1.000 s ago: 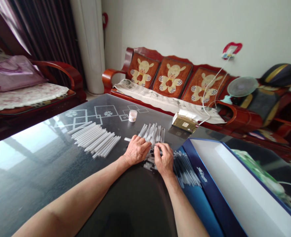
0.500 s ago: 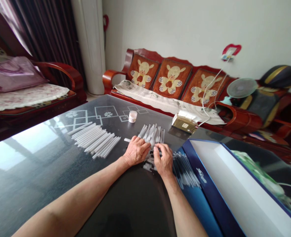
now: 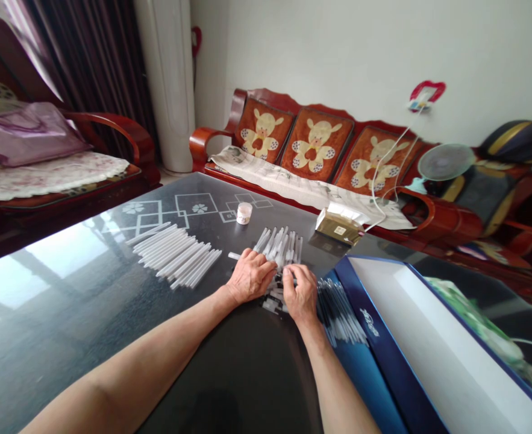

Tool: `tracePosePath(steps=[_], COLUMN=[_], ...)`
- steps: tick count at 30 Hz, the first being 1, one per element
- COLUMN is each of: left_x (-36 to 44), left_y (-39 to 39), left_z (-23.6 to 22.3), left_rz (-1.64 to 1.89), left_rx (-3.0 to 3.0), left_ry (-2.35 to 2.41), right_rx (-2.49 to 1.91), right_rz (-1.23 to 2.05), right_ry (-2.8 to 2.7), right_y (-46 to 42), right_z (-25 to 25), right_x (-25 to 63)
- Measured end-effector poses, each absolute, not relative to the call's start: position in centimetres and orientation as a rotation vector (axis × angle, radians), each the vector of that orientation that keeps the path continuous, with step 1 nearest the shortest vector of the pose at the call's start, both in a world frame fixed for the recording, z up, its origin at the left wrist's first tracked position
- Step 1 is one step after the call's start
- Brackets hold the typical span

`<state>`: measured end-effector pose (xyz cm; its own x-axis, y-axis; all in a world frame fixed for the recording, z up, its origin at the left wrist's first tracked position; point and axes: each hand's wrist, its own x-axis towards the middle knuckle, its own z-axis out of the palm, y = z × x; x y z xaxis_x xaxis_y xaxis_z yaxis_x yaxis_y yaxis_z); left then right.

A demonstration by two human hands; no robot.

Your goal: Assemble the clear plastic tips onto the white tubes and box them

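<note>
My left hand [image 3: 251, 277] is closed around a slim white pen barrel [image 3: 234, 255], whose end sticks out on the left. Close beside it, my right hand [image 3: 300, 290] has its fingers curled and thumb raised in a pinch; what they hold is too small to make out. Just beyond both hands lies a bundle of translucent pen parts [image 3: 281, 242]. Small clear and black pieces, perhaps pen caps [image 3: 272, 303], are partly hidden beneath the hands. To the left, many white pen barrels [image 3: 175, 256] lie side by side. Slender dark-tipped refills [image 3: 340, 310] rest right of my right hand.
A long blue box [image 3: 385, 337] with a white inside stands on the right of the dark glossy table [image 3: 112, 337]. Farther back are a small round tub [image 3: 244, 213] and a tissue box [image 3: 339, 224]. A wooden sofa [image 3: 256, 163] stands behind.
The view has shifted very slightly. Both hands keep nearly the same place and grip, and the piles look unchanged.
</note>
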<state>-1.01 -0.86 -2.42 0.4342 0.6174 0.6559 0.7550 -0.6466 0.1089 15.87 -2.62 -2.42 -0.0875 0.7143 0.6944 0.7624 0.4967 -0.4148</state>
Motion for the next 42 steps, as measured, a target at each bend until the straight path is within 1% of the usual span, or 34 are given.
tracePosePath(steps=[9, 16, 21, 28, 36, 42], left_x=[-1.01, -0.93, -1.01, -1.23, -1.02, -1.0], left_y=[-0.86, -0.91, -0.83, -0.77, -0.84, -0.78], left_z=[-2.43, -2.43, -2.46, -2.57, -2.48, -2.44], left_rz=[-1.003, -1.008, -1.002, -1.036, -1.019, -0.977], left_rx=[-2.483, -2.488, -2.482, -2.459, -2.512, -2.522], left_ry=[-1.216, -1.22, -1.24, -1.283, -1.233, -1.225], right_rx=[-1.19, -1.25, -1.187, -1.207, -1.157, -1.2], right_rz=[-0.023, -0.081, -0.03, 0.002, -0.045, -0.05], right_ry=[-1.843, -1.871, -1.848, -1.873, -1.88, -1.871], right_y=[-2.55, -2.34, -2.28, -2.72, -2.48, -2.49], right_z=[-2.41, -2.59, -2.64, -2.37, -2.48, -2.57], right_x=[15.91, 16.18, 16.24, 16.08, 15.84, 15.9])
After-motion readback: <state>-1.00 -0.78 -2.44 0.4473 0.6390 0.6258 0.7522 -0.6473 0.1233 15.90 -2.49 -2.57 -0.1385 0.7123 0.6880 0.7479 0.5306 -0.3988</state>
